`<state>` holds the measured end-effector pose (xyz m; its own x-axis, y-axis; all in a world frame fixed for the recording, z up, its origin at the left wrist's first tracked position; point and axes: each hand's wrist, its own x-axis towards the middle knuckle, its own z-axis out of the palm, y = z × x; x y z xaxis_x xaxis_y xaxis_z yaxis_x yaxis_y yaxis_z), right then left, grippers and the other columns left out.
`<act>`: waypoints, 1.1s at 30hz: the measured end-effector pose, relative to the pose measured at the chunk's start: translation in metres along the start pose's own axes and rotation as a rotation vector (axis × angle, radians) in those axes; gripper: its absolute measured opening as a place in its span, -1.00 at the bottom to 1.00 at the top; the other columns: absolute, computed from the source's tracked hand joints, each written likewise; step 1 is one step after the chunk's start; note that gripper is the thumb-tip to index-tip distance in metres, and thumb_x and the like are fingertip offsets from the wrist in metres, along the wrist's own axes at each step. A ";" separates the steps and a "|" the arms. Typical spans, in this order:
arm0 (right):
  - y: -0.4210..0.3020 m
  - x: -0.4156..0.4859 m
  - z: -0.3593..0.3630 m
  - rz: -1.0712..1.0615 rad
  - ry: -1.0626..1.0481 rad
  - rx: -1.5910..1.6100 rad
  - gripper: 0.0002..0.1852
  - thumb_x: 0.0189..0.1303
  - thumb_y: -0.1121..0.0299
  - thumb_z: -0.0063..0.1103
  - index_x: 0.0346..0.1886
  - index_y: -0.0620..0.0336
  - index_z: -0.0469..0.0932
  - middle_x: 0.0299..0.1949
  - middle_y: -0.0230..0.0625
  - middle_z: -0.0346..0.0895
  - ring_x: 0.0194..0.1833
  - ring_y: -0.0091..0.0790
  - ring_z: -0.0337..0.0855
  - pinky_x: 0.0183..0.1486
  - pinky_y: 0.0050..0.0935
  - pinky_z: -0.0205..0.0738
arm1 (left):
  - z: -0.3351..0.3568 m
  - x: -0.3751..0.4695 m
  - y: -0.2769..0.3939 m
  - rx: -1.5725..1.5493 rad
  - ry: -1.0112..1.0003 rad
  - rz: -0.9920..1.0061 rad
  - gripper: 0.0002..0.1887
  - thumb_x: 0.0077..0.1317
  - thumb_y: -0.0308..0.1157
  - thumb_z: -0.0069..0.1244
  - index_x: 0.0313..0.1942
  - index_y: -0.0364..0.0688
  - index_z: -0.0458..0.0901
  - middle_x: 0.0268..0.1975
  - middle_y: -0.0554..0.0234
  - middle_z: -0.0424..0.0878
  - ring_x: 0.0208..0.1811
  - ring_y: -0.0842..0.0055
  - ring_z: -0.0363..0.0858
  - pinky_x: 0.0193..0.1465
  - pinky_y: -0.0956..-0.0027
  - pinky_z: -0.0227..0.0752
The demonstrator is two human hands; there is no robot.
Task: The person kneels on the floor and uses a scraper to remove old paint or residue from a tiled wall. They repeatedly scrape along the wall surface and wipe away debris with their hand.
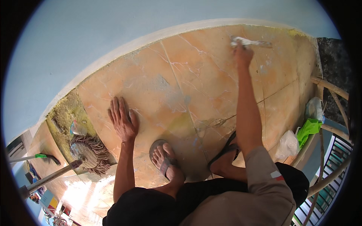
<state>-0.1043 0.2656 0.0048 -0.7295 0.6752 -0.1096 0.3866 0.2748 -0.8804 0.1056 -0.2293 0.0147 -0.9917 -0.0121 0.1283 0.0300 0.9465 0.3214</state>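
Observation:
My left hand [123,121] lies flat, palm down and fingers spread, on a large orange marbled floor tile [141,84]. My right hand [243,55] is closed on a flat tool with a whitish, smeared blade [246,41], perhaps a scraper or putty knife; it is blurred. The tool is low over or against the tiles near the foot of the blue wall [113,25], at the upper right. Whether its edge touches the floor I cannot tell. Bluish-grey stains [162,82] mark the tiles between my hands.
A string mop [87,156] lies at the left beside an untiled strip [66,110] holding a plastic bag. A broom [45,156] is farther left. Plastic bags [288,144], a bright green bag [308,131] and wooden poles [329,84] stand at the right. My sandalled feet are between my arms.

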 end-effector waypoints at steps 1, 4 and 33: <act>-0.001 0.026 -0.018 -0.036 0.058 0.133 -0.72 0.43 0.28 0.38 -0.40 0.23 0.63 -0.50 -0.32 0.66 -0.61 -0.53 0.57 -0.62 -0.42 0.35 | 0.004 0.000 0.003 -0.017 -0.009 0.004 -0.35 0.48 -0.23 -0.08 0.53 -0.25 0.35 0.60 -0.17 0.28 0.65 -0.07 0.16 0.66 -0.21 -0.11; -0.014 0.052 -0.014 -0.006 0.030 0.138 -0.70 0.43 0.29 0.38 -0.40 0.27 0.63 -0.49 -0.32 0.65 -0.62 -0.50 0.55 -0.61 -0.44 0.34 | -0.002 0.001 0.000 -0.007 -0.013 -0.002 -0.35 0.47 -0.24 -0.08 0.53 -0.26 0.34 0.59 -0.19 0.27 0.65 -0.09 0.16 0.66 -0.21 -0.11; -0.044 -0.234 0.157 -0.372 -0.275 0.241 -0.65 0.42 0.14 0.33 -0.19 0.32 0.74 -0.38 -0.07 0.76 -0.38 -0.08 0.76 -0.21 -0.12 0.62 | -0.005 0.002 0.001 -0.025 -0.029 -0.003 -0.31 0.43 -0.26 0.00 0.54 -0.23 0.32 0.60 -0.19 0.27 0.66 -0.06 0.16 0.67 -0.22 -0.10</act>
<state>-0.0388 -0.0122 -0.0027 -0.9266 0.3480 0.1423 -0.0443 0.2747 -0.9605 0.1046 -0.2303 0.0194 -0.9950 -0.0051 0.0999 0.0299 0.9380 0.3453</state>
